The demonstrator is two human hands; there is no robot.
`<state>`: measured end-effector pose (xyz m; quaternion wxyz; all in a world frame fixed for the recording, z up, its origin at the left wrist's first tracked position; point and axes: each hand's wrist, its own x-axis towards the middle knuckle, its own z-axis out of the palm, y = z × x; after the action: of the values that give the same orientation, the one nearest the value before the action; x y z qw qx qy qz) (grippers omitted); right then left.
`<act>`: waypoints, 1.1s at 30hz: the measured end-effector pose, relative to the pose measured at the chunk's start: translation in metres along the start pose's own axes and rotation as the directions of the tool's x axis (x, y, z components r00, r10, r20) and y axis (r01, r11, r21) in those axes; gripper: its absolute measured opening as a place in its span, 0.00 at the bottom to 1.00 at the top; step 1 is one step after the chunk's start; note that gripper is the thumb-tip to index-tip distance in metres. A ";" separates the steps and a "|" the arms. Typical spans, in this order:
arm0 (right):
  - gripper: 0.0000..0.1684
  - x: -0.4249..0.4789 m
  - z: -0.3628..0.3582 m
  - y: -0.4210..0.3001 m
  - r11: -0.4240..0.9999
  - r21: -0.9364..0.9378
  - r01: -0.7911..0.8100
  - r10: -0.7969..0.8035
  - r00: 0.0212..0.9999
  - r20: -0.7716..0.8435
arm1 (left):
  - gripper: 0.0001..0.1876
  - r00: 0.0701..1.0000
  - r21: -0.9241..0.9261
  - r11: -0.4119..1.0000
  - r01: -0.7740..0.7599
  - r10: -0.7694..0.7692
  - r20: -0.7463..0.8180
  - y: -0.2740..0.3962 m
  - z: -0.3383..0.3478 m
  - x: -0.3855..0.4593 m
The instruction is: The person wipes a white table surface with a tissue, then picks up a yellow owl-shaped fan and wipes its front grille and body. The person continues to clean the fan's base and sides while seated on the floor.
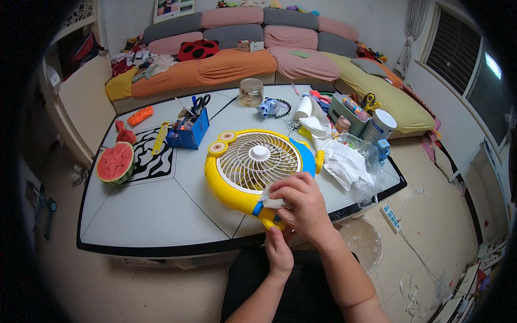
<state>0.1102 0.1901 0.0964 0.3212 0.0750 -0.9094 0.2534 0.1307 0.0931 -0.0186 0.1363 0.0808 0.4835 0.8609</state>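
Observation:
A yellow and blue cartoon-shaped electric fan (232,198) with a white grille lies tilted on the glass-topped coffee table (161,214), near its front edge. My right hand (299,202) pinches a crumpled white tissue or cloth (274,203) against the fan's lower rim, beside a blue patch. Below it, my left hand (279,250) grips the yellow part jutting from the fan's bottom, with the thumb on top and the other fingers mostly hidden.
Left on the table are a cut watermelon (115,163) and a blue desk organizer (194,131). Behind the fan stands a clear jar (251,93). White paper (343,161), a green bin (349,115) and a white canister (379,125) crowd the right. A lined wastebasket (363,242) is below.

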 end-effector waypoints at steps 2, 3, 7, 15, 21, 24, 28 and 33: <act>0.21 0.002 -0.008 -0.006 0.989 -0.140 0.056 -0.056 0.998 0.010 | 0.34 1.000 -0.041 0.999 -0.008 0.009 0.011 -0.001 -0.002 0.001; 0.22 0.001 -0.011 -0.011 0.997 -0.067 0.033 -0.029 0.997 0.070 | 0.34 0.999 -0.050 0.999 -0.020 0.021 0.024 -0.005 -0.006 0.001; 0.26 -0.013 -0.021 -0.019 0.997 0.074 -0.032 0.016 0.978 0.207 | 0.38 0.991 -0.169 0.983 0.078 -0.058 0.119 -0.010 -0.016 0.000; 0.12 -0.006 -0.011 -0.015 0.995 0.041 0.096 -0.103 0.960 0.260 | 0.35 0.988 -0.125 0.988 0.088 -0.071 0.134 0.001 -0.011 -0.007; 0.10 0.015 0.028 -0.026 0.990 0.010 0.141 -0.141 0.978 0.154 | 0.25 0.985 -0.036 0.991 -0.126 0.129 0.117 -0.001 -0.014 -0.007; 0.11 0.015 0.024 -0.031 0.987 -0.020 0.157 -0.150 0.967 0.205 | 0.25 0.993 -0.071 0.995 -0.067 0.074 0.095 0.004 -0.017 -0.007; 0.11 -0.001 -0.002 -0.024 0.992 -0.014 0.123 -0.114 0.947 0.302 | 0.26 0.999 -0.094 0.996 0.011 -0.008 0.032 0.005 -0.017 -0.007; 0.09 -0.011 -0.029 -0.009 0.999 0.004 -0.044 0.040 0.945 0.326 | 0.31 0.995 -0.063 0.994 0.090 -0.087 0.037 0.022 -0.017 -0.001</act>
<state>0.1370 0.1969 0.1122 0.1607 0.0985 -0.9499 0.2495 0.1238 0.0675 -0.0084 0.1852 0.0697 0.4562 0.8676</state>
